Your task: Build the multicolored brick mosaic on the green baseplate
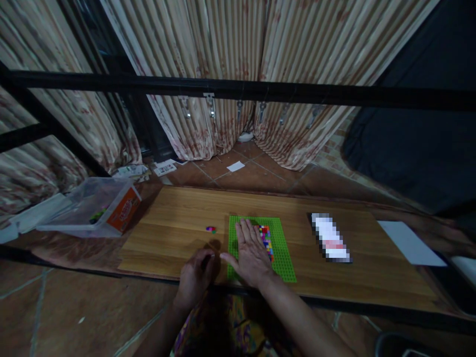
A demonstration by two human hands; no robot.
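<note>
A green studded baseplate lies on the wooden board, with a patch of small coloured bricks pressed onto its middle. My right hand rests flat on the plate's left half, fingers stretched out and together, just left of the bricks. My left hand is curled at the board's near edge, left of the plate, fingers pinched on something too small to make out. A few loose coloured bricks lie on the board to the left of the plate.
The wooden board sits low over a tiled floor. A clear plastic bin with an orange label stands at the left. A blurred flat object lies to the right, white paper farther right. A black bar crosses in front of curtains.
</note>
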